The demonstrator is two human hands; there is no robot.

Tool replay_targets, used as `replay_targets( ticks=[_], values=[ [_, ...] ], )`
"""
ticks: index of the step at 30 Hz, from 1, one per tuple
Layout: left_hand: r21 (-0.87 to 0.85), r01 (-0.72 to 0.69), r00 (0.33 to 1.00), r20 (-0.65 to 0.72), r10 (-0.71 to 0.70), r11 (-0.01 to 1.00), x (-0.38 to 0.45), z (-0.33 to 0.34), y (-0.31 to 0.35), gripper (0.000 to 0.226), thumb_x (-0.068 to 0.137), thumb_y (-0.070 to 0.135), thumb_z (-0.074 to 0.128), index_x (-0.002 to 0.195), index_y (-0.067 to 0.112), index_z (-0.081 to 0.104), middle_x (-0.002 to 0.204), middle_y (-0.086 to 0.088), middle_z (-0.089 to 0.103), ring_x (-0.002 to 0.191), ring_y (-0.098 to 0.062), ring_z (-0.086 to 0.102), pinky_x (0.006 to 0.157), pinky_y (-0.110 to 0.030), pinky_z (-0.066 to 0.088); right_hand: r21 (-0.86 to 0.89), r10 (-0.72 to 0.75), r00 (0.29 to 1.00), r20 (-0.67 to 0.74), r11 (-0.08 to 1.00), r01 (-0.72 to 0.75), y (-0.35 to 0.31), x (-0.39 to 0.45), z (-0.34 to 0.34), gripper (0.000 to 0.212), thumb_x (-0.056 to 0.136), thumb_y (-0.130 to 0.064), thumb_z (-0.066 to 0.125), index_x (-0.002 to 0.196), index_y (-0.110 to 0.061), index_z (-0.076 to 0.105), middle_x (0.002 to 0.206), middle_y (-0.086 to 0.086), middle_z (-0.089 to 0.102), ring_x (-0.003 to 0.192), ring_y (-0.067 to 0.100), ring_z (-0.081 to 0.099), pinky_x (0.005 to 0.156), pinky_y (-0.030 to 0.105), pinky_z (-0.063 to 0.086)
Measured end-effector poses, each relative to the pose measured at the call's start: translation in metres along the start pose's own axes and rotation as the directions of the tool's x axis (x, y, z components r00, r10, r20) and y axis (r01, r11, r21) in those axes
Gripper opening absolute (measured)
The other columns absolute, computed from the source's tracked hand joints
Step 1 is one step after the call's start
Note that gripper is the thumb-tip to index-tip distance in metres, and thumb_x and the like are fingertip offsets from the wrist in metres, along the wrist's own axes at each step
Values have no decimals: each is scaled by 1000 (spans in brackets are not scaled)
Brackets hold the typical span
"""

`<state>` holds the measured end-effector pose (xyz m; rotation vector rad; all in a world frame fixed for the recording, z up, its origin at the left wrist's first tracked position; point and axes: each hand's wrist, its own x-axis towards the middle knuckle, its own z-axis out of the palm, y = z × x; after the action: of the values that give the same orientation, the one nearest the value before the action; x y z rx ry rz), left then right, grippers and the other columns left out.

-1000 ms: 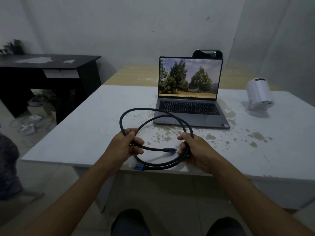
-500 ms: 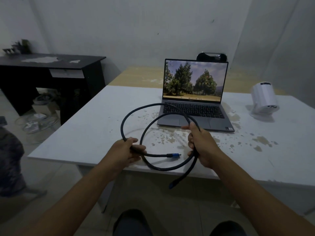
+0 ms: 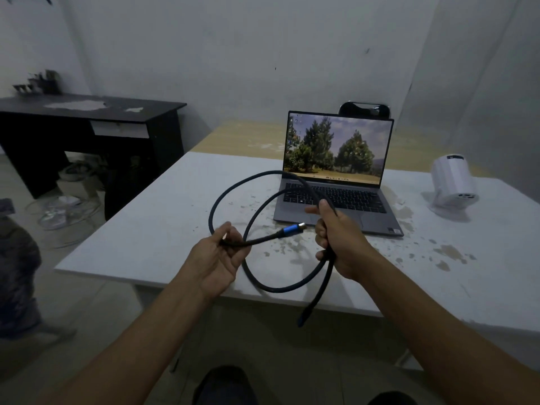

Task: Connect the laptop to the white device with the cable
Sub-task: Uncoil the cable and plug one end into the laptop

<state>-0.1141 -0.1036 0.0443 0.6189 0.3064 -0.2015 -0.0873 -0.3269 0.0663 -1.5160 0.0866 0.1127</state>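
While both hands hold it up over the near edge of the white desk (image 3: 146,229), the cable (image 3: 216,200) curls into two loose, overlapping loops. It is black, thick and matte, with what looks like a braided sheath. One end carries a blue metallic collar and a short silvery plug (image 3: 292,229), which points to the right toward the laptop's front left corner without touching it. The other end (image 3: 304,315) hangs straight down below the desk's near edge, dark with a hint of blue at its tip, too blurred to read further.

The left hand (image 3: 217,258) is palm up, its fingers (image 3: 233,232) loosely curled, pinching the cable a short way behind the blue plug between thumb and fingertips. The right hand (image 3: 340,241) is closed in a fist around two strands where the loops cross, thumb stretched out to the left.

Behind the loops the grey laptop (image 3: 336,182) sits open toward the far edge of the desk, its screen showing trees under a pale sky. The white device (image 3: 453,182), a rounded cylinder tilted on a stand with small ports on its near face, stands near the far right corner, well apart from the laptop. Brownish stains speckle the desk surface around them.
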Motion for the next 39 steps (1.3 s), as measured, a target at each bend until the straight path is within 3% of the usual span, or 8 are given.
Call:
replay_targets(
  ticks=[3, 9, 15, 21, 24, 30, 34, 39],
  values=[
    [-51, -48, 999, -20, 47, 998, 7, 0, 14, 26, 109, 20, 44, 90, 7, 57, 55, 0, 62, 45, -7, 66, 49, -38, 63, 21, -13, 1000, 15, 1000, 13, -11, 8, 17, 43, 103, -46, 37, 112, -16, 66, 60, -3, 34, 50, 12, 31, 43, 26, 37],
    [-98, -190, 979, -98, 181, 977, 36, -7, 51, 17, 110, 24, 42, 122, 14, 48, 55, 1, 67, 49, -7, 69, 45, -32, 60, 63, -27, 999, 27, 998, 25, -48, 48, 72, 45, 104, -44, 34, 114, -12, 65, 61, -2, 32, 50, 12, 28, 41, 23, 33],
    [-106, -292, 939, -220, 264, 950, 89, -2, 80, 16, 111, 16, 35, 110, 7, 48, 69, -1, 66, 45, -5, 67, 42, -28, 57, -16, -104, 994, 43, 994, 105, -77, 123, 123, 46, 103, -45, 34, 112, -13, 66, 66, 0, 37, 53, 13, 32, 40, 21, 39],
    [197, -379, 836, -347, 426, 904, 205, 5, 121, 40, 107, 17, 29, 145, 11, 41, 91, 0, 70, 55, -7, 74, 46, -26, 54, -53, -141, 990, -8, 989, 140, -83, 241, 133, 41, 102, -49, 36, 99, -21, 66, 67, 1, 40, 53, 14, 36, 41, 22, 46],
    [313, -401, 807, -324, 493, 861, 271, 11, 143, 37, 108, 25, 33, 141, 14, 46, 79, 2, 61, 53, -8, 72, 52, -33, 52, -76, -208, 977, -55, 976, 204, -82, 309, 136, 39, 101, -51, 37, 94, -25, 66, 68, 3, 44, 57, 16, 40, 42, 23, 46],
    [500, -388, 721, -359, 592, 775, 334, 1, 133, 41, 102, 27, 35, 139, 28, 53, 46, 11, 47, 39, -7, 48, 40, -24, 42, -98, -259, 946, -193, 965, 244, -58, 419, 148, 44, 100, -51, 40, 109, -20, 70, 67, 1, 43, 56, 15, 45, 45, 25, 50],
    [615, -392, 687, -299, 662, 684, 331, -2, 136, 44, 107, 29, 29, 148, 35, 44, 44, 10, 45, 38, -6, 47, 44, -27, 42, -269, -204, 918, -339, 957, 113, -40, 457, 153, 45, 100, -53, 36, 99, -23, 70, 78, -1, 61, 69, 19, 57, 62, 36, 54],
    [603, -418, 722, -233, 652, 679, 331, 2, 134, 42, 110, 31, 29, 148, 43, 43, 54, 9, 42, 42, -7, 41, 47, -26, 49, -435, 91, 917, -388, 859, -269, -38, 476, 162, 60, 99, -51, 40, 141, -7, 39, 136, 13, 52, 118, 32, 53, 86, 39, 42]
  ],
)
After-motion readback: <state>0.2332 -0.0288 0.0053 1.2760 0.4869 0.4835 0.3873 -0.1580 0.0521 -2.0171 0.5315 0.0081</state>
